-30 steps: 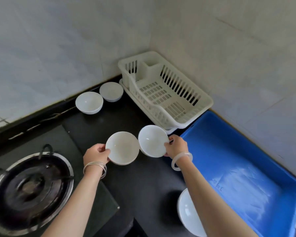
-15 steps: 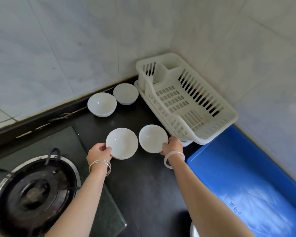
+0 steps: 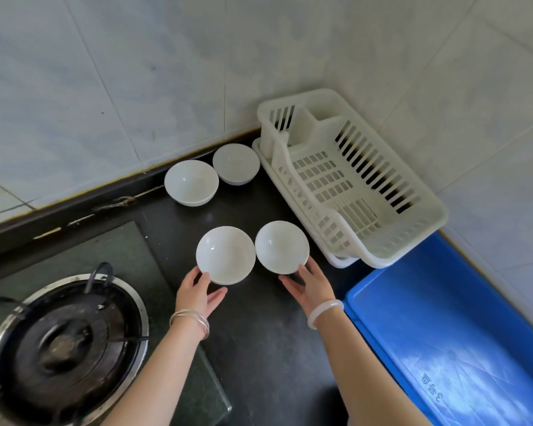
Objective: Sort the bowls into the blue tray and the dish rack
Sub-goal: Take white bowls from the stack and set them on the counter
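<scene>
Resting on the dark table (image 3: 259,348) in the head view, two white bowls are sitting side by side, rims nearly touching, each just ahead of a hand. The left bowl (image 3: 225,255) is lying directly beyond the left hand (image 3: 197,295), whose fingers (image 3: 216,296) are spreading open around the near rim — thumb at the left edge, the rest curling under the front; whether they are touching it I cannot tell. The right bowl (image 3: 281,247) is lying just beyond the right hand (image 3: 311,285), likewise opened, fingertips at the near rim and gripping nothing.

Both forearms are reaching forward from the lower edge of the frame, palms turning inward toward each other. The dish rack (image 3: 425,222) is standing just right of the right bowl, empty as far as shown, and the blue tray (image 3: 462,318) is lying nearer the person on the right side — so the right hand is the closer one to both. Two more bowls (image 3: 191,182) are waiting upright by the wall, beside the rack's far end. A gas burner (image 3: 62,342) is sitting well to the left.
</scene>
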Tool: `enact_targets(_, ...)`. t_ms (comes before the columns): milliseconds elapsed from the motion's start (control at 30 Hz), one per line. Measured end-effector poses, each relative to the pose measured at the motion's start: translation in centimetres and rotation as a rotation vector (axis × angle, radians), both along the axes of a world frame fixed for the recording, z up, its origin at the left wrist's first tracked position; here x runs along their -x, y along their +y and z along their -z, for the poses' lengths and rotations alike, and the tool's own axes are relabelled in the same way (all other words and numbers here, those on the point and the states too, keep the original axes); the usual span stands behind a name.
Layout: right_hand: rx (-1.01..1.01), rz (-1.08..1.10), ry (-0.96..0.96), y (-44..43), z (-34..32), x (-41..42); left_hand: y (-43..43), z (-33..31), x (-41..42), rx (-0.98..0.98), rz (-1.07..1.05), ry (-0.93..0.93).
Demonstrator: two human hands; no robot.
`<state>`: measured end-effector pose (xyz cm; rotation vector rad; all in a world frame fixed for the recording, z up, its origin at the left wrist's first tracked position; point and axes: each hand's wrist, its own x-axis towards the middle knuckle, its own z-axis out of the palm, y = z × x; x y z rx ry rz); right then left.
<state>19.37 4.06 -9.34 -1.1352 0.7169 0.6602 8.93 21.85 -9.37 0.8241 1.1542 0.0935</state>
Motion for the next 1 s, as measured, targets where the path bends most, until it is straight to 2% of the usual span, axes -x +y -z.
enact_targets(100,-0.036,0.028,-0.102,0.7,0.5,0.2,-0.4,-0.1,-0.3,0.004,-0.064,-0.010)
enact_targets(200,-0.150,0.079,0.036,1.4,-0.1,-0.7,-0.3,-0.2,-1.1,-0.012,-0.110,0.002)
enact_targets(367,0.006,0.017,-0.068,3.5,-0.3,-2.5,0.7,-0.5,-3.0,-0.021,-0.189,-0.011)
enact_targets(1000,0.026,-0.048,-0.169,8.2,0.2,-7.6,3.2,0.5,-5.7,-0.020,-0.240,-0.057)
